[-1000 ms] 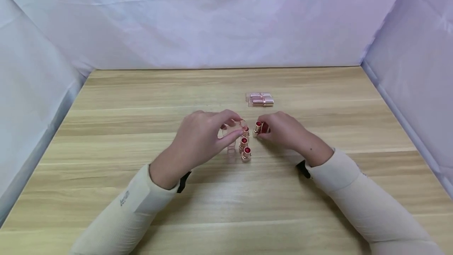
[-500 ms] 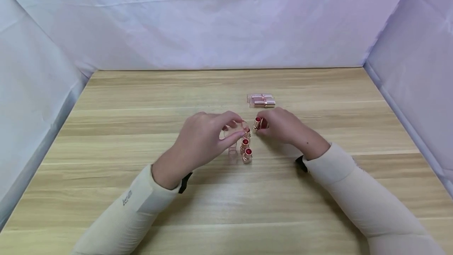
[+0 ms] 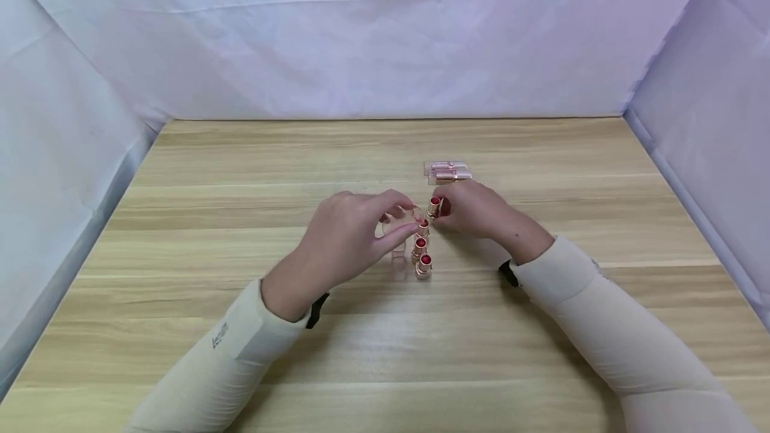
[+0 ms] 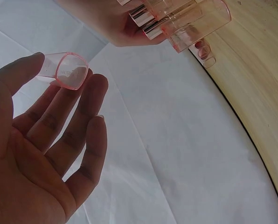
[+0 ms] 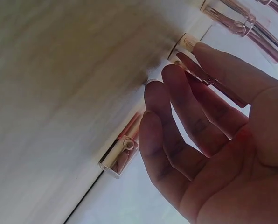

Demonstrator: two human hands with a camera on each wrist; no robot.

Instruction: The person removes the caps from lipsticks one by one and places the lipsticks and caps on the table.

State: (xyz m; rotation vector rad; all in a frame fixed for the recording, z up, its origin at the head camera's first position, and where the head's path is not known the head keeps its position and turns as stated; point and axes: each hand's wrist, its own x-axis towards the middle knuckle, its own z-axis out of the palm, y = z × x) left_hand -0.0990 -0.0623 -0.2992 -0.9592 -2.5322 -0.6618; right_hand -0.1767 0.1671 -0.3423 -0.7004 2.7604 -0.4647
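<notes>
My left hand [image 3: 349,239] pinches a clear pink-edged lipstick cap [image 4: 66,70] between thumb and fingertips. Just beside it, three uncapped lipsticks with gold bases stand in a row; the nearest lipstick [image 3: 424,266] and middle lipstick [image 3: 420,246] are plain to see, while fingers partly cover the farthest. My right hand [image 3: 475,209] grips another uncapped lipstick [image 3: 434,207], upright with a red tip, at the far end of that row. In the right wrist view, its body lies between thumb and fingers.
Clear caps [image 3: 398,267] stand left of the row, partly behind the left hand. Beyond the right hand, two lipsticks [image 3: 452,176] lie side by side on the wooden table [image 3: 373,366]. White cloth walls [image 3: 385,52] enclose the back and sides.
My right hand has drawn its lipstick left and a little away from me, closer to the row's far end. The left hand keeps its pinch on the cap, almost still.
</notes>
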